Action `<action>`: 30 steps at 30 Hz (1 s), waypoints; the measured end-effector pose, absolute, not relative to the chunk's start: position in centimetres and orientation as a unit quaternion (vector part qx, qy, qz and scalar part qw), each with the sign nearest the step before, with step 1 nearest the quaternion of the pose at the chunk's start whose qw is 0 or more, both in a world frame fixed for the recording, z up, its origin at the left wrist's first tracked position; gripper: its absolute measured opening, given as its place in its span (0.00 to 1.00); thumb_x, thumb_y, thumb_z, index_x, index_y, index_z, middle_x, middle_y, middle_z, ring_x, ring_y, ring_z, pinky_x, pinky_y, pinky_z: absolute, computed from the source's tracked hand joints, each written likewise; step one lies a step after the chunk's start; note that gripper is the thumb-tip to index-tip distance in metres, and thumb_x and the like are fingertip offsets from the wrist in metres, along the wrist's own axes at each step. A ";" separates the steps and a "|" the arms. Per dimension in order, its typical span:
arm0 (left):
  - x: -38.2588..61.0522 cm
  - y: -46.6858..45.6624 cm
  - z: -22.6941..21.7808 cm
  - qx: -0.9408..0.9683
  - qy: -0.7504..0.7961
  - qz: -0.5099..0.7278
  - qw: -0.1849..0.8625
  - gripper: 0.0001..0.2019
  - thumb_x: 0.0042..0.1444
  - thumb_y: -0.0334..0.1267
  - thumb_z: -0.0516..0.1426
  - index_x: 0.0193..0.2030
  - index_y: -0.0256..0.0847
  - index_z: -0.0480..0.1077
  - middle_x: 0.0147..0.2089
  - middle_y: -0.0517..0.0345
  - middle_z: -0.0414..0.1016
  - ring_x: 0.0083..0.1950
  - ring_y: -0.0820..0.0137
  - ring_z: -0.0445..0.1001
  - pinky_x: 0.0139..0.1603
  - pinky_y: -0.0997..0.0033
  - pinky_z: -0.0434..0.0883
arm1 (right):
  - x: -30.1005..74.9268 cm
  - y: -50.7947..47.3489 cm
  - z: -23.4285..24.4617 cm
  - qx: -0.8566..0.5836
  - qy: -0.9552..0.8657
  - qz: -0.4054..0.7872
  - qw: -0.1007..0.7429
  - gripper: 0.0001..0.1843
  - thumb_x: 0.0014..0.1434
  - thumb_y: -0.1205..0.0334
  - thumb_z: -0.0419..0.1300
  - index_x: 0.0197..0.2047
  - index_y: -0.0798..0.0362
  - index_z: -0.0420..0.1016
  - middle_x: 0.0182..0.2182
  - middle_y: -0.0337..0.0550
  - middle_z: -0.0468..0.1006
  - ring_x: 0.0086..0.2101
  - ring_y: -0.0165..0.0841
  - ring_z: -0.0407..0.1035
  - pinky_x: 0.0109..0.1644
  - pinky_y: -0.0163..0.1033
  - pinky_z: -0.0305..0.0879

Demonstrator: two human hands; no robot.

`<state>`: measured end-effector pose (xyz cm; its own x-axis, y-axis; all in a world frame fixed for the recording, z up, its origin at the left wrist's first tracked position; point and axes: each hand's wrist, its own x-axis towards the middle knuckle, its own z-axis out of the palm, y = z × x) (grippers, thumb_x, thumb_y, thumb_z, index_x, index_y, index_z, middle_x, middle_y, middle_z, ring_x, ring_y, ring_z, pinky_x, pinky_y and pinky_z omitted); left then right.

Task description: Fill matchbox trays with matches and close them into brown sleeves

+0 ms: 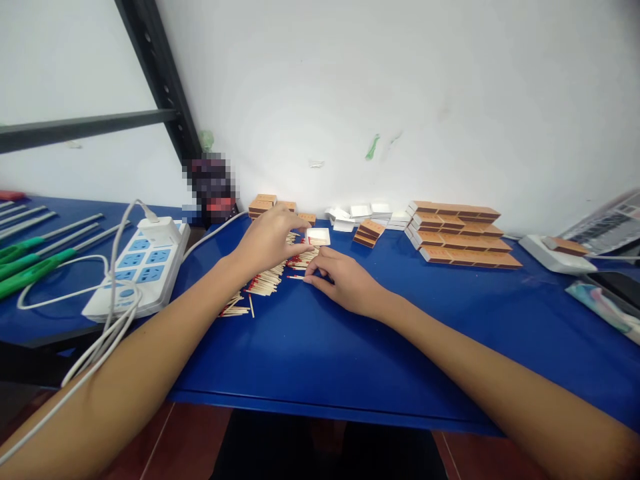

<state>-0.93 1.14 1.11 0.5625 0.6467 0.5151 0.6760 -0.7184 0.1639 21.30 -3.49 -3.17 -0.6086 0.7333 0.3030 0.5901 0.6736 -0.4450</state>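
My left hand (275,241) reaches over loose matches, thumb and fingers curled at the left end of a small white matchbox tray (319,235). It appears to grip that tray; the exact contact is partly hidden. My right hand (345,280) is closed in a pinch on a single match (296,277), its red head pointing left. Red-tipped matches (267,280) lie in a heap beneath and beside my left hand. Between the two hands, more matches show just below the tray.
Brown matchboxes (460,235) are stacked in rows at right. White trays (370,212) and other matchboxes (263,204) stand along the wall. A power strip (143,260) with white cables lies at left, beside green-handled tools (37,267). A white device (557,255) sits far right.
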 end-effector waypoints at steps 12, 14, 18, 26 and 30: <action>-0.9 0.9 1.2 -0.884 -0.379 -0.270 0.039 0.13 0.59 0.40 0.72 0.50 0.41 0.82 0.46 0.51 0.85 0.51 0.55 0.75 0.52 0.54 0.72 | 21.4 -3.7 -2.9 -0.426 -0.865 0.158 0.214 0.04 0.71 0.64 0.62 0.41 0.52 0.76 0.38 0.42 0.73 0.35 0.32 0.67 0.41 0.38 0.59; -0.8 0.9 1.2 -0.884 -0.379 -0.271 0.040 0.14 0.59 0.41 0.72 0.50 0.41 0.82 0.47 0.51 0.85 0.52 0.55 0.76 0.53 0.54 0.72 | 21.2 -3.7 -3.1 -0.420 -0.864 0.158 0.229 0.04 0.71 0.65 0.61 0.41 0.53 0.76 0.38 0.41 0.73 0.35 0.32 0.67 0.41 0.38 0.59; -0.8 0.9 1.2 -0.885 -0.378 -0.270 0.037 0.15 0.58 0.41 0.73 0.50 0.41 0.82 0.46 0.51 0.85 0.52 0.55 0.76 0.52 0.55 0.72 | 21.0 -3.9 -3.2 -0.404 -0.864 0.170 0.248 0.06 0.71 0.64 0.61 0.40 0.53 0.77 0.35 0.40 0.72 0.34 0.31 0.66 0.40 0.38 0.59; -0.8 0.9 1.1 -0.890 -0.366 -0.269 0.041 0.13 0.60 0.41 0.71 0.49 0.41 0.82 0.44 0.51 0.85 0.50 0.55 0.76 0.51 0.56 0.72 | 20.4 -4.0 -3.5 -0.410 -0.863 0.166 0.242 0.04 0.70 0.63 0.65 0.40 0.52 0.77 0.36 0.40 0.73 0.34 0.31 0.66 0.39 0.38 0.58; -0.9 1.0 1.0 -0.886 -0.373 -0.273 0.038 0.15 0.58 0.42 0.73 0.49 0.40 0.82 0.45 0.49 0.85 0.51 0.54 0.77 0.51 0.56 0.72 | 21.0 -4.1 -3.0 -0.401 -0.876 0.158 0.216 0.04 0.72 0.64 0.62 0.42 0.52 0.76 0.37 0.41 0.74 0.34 0.32 0.68 0.40 0.38 0.60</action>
